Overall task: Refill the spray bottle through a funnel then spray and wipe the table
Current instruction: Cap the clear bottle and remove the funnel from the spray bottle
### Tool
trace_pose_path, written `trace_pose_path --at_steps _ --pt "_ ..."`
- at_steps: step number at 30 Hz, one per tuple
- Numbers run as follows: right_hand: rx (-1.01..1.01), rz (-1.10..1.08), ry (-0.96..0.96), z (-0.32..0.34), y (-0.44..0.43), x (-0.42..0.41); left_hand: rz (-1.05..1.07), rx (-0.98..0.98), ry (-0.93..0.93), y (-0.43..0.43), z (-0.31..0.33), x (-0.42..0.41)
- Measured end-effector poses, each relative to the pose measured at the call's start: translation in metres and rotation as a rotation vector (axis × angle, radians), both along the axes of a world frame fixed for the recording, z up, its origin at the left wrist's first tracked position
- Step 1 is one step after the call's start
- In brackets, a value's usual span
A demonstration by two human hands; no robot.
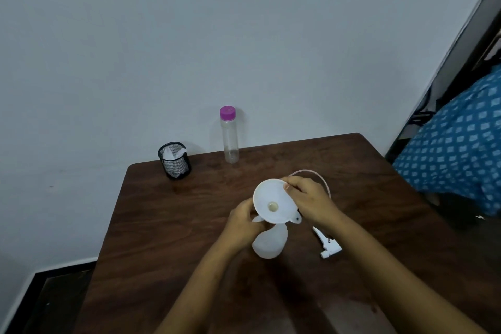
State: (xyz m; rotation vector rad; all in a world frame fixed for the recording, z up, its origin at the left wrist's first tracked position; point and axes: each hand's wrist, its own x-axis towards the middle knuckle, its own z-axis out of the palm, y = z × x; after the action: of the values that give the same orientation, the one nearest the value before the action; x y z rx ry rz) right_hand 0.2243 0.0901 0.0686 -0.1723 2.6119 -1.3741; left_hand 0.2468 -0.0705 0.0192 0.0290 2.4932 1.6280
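1. My left hand [244, 221] grips the spray bottle [269, 245] at its neck. My right hand [309, 198] pinches the funnel [271, 195] rim, between both hands.
2. If the hidden spout sits crooked, pouring could spill or topple it.

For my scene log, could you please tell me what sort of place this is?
Likely a plain room in a home or small office: a wooden table by a bare pale wall, with a mesh cup on it.
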Motion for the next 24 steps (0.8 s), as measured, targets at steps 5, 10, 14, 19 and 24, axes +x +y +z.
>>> trace_pose_path --at_steps 5,10,14,19,24 --pt "0.025 0.006 0.001 -0.004 0.001 -0.001 0.070 -0.051 0.006 0.006 -0.008 -0.009" --pt "-0.273 -0.112 -0.176 -0.004 0.005 -0.004 0.191 0.001 0.035 0.015 -0.005 -0.014" --pt "-0.607 -0.134 -0.345 -0.004 0.010 -0.017 0.198 0.226 0.033 0.012 0.009 -0.025" --pt "-0.574 0.071 -0.375 -0.019 0.016 -0.041 0.280 0.511 -0.019 0.025 0.033 -0.051" --pt "-0.737 0.094 -0.439 -0.023 0.014 -0.074 0.317 0.588 -0.159 0.044 0.037 -0.087"
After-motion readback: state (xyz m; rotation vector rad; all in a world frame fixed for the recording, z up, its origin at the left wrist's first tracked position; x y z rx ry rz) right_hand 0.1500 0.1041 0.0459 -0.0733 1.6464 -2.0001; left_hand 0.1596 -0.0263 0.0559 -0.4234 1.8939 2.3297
